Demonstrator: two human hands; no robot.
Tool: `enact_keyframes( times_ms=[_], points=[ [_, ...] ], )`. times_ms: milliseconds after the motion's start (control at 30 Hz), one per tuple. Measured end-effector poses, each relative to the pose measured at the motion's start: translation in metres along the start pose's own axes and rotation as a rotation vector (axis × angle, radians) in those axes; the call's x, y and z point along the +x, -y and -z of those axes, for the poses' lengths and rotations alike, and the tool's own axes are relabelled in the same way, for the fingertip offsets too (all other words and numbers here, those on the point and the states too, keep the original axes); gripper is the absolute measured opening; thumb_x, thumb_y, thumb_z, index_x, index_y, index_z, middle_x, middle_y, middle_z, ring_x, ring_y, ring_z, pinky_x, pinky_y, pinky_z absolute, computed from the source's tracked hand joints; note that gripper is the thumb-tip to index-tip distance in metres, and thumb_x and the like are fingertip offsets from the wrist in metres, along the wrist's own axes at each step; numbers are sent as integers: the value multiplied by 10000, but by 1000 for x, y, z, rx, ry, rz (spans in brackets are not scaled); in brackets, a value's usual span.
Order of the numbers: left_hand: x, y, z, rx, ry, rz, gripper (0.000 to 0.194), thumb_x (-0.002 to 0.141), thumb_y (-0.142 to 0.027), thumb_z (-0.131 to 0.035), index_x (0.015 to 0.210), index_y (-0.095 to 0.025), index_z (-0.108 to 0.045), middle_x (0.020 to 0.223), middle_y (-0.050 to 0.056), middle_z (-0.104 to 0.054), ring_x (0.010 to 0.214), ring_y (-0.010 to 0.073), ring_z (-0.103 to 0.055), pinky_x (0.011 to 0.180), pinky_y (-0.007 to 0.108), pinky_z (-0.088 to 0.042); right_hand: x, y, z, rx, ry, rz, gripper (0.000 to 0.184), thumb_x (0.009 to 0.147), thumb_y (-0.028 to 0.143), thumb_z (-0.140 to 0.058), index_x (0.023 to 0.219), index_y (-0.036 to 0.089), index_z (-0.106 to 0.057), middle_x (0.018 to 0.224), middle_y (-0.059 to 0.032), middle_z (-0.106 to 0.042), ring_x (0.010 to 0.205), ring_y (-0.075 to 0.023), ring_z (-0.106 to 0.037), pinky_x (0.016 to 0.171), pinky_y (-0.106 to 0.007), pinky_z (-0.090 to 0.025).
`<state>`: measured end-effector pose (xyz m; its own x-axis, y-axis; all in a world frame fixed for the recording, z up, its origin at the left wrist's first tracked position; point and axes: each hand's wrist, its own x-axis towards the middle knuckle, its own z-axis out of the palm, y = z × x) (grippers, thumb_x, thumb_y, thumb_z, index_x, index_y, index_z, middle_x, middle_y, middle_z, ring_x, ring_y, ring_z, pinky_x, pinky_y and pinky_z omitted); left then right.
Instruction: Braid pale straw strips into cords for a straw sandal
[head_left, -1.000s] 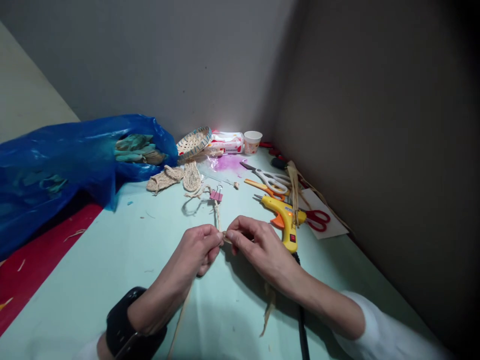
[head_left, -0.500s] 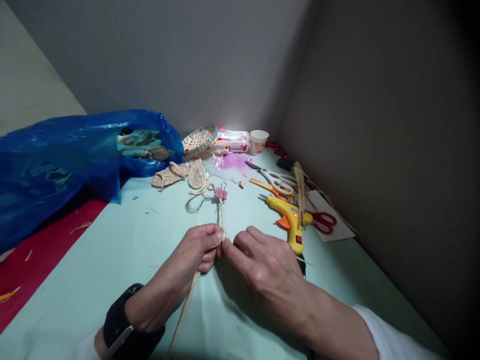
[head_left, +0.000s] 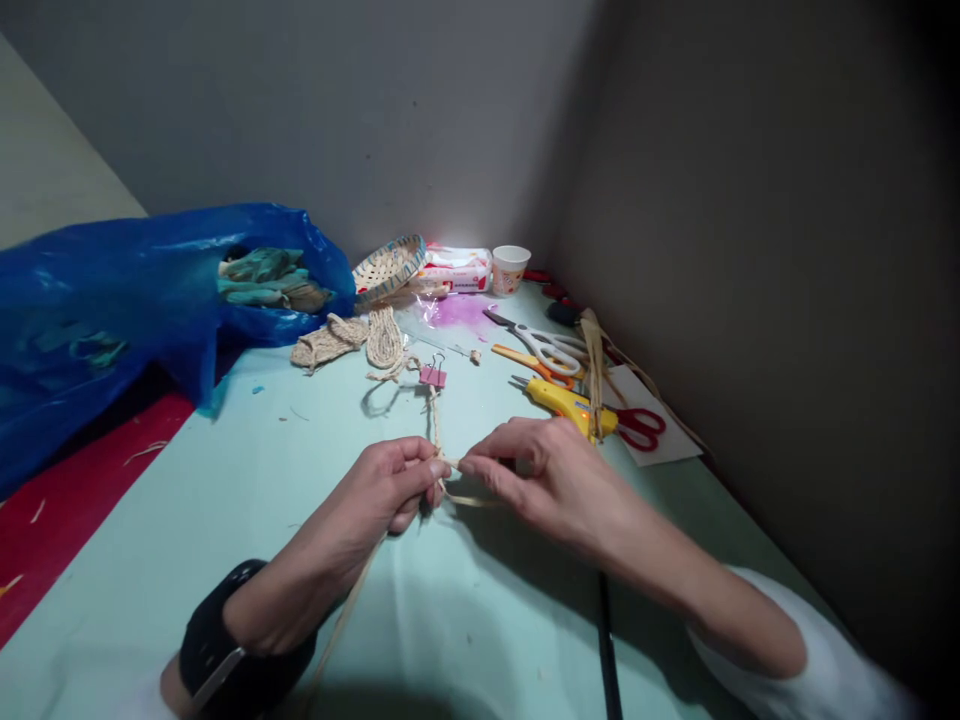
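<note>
1. The plaited cord (head_left: 436,415) runs from the pink binder clip (head_left: 433,376) toward the person, its far end apparently gripped by the clip.
2. The left hand (head_left: 401,485), nearer the person than the clip and slightly to its left, pinches the cord's near end between thumb and forefinger, the other fingers curled under.
3. The right hand (head_left: 551,480), nearer the person than the clip and to its right, pinches a pale strand (head_left: 453,462) that stretches across from the left fingertips. A lower strand (head_left: 472,501) passes behind this hand, its end hidden; a trailing strand (head_left: 352,600) hangs from the left hand.
4. The step in hand looks like plaiting, with one strand drawn sideways at the crossing. The next move calls for a firm left pinch there and an even, gentle pull, since the strands look thin.
5. The blue plastic bag (head_left: 150,260), well left of the clip, holds green and tan strips (head_left: 274,280), visible at its mouth.
6. The woven basket (head_left: 390,268), beyond the clip and to its left, is tilted. The paper cup (head_left: 511,270), beyond the clip and to its right, stands upright; what it holds cannot be seen.
</note>
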<state>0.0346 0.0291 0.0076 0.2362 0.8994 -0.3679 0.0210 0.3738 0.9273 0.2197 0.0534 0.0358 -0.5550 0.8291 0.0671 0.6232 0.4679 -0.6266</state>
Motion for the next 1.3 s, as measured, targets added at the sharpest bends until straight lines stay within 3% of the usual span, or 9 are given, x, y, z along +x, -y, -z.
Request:
enact_keyframes(
  times_ms=[100, 233, 300, 400, 500, 767, 867, 1133, 1300],
  points=[
    [0, -3, -1, 73, -7, -19, 169, 834, -298, -542, 749, -157, -508, 638, -29, -534, 441, 44, -261, 445, 236, -142, 5, -10, 5, 47, 65, -56, 197, 874, 331, -568, 822, 195, -701, 696, -21, -663, 601, -143, -533, 571, -276, -328],
    [-1, -2, -2, 166, -34, -42, 168, 833, -297, -523, 736, -160, -514, 618, -34, -523, 448, 58, -281, 447, 231, -173, 5, -9, -5, -59, -67, -11, 275, 873, 380, -569, 1037, 164, -619, 960, -91, -649, 872, -215, -546, 723, -312, -368],
    [-1, 0, -2, 208, -57, -64, 170, 832, -288, -515, 720, -162, -522, 606, -42, -496, 470, 68, -298, 459, 226, -195, 5, -5, -14, -15, -45, 14, 300, 925, 390, -484, 1071, 155, -599, 980, -104, -635, 886, -208, -543, 735, -303, -366],
    [-1, 2, -1, 258, -89, -115, 182, 832, -278, -508, 689, -166, -526, 623, -36, -481, 546, 91, -382, 520, 221, -272, 7, -1, -25, 127, 60, -27, 335, 977, 391, -358, 979, 165, -605, 822, -61, -627, 742, -161, -535, 646, -263, -348],
    [-1, 2, -2, 382, -118, -159, 186, 835, -288, -492, 692, -177, -536, 664, -5, -543, 631, 136, -476, 601, 252, -336, 11, -2, -31, 219, 63, -65, 348, 966, 410, -383, 880, 160, -609, 779, -40, -615, 721, -146, -513, 623, -250, -327],
    [-11, -5, -13, 931, -331, -239, 193, 848, -257, -477, 668, -210, -528, 647, 24, -598, 603, 190, -498, 610, 288, -279, 16, -12, -41, 398, 22, -99, 316, 900, 285, -448, 652, 150, -591, 578, 33, -402, 580, -99, -339, 537, -231, -262],
    [-14, -5, -14, 955, -325, -263, 220, 867, -263, -459, 659, -219, -517, 635, 30, -592, 583, 194, -497, 601, 290, -258, 14, -10, -42, 401, -17, -101, 310, 887, 268, -462, 627, 153, -587, 554, 39, -389, 556, -95, -317, 520, -232, -250],
    [-16, -11, -14, 831, -311, -206, 266, 874, -301, -456, 621, -228, -494, 558, 5, -568, 539, 182, -500, 576, 275, -287, 13, -8, -40, 517, -19, -116, 311, 887, 265, -478, 678, 140, -672, 610, 2, -600, 564, -103, -434, 556, -226, -319],
    [-18, -4, -17, 678, -248, -96, 377, 913, -403, -375, 609, -224, -508, 536, 7, -581, 435, 156, -467, 517, 271, -307, 13, -9, -38, 715, -9, -131, 289, 871, 256, -517, 665, 131, -676, 542, 31, -489, 541, -90, -370, 526, -228, -276]
  ],
)
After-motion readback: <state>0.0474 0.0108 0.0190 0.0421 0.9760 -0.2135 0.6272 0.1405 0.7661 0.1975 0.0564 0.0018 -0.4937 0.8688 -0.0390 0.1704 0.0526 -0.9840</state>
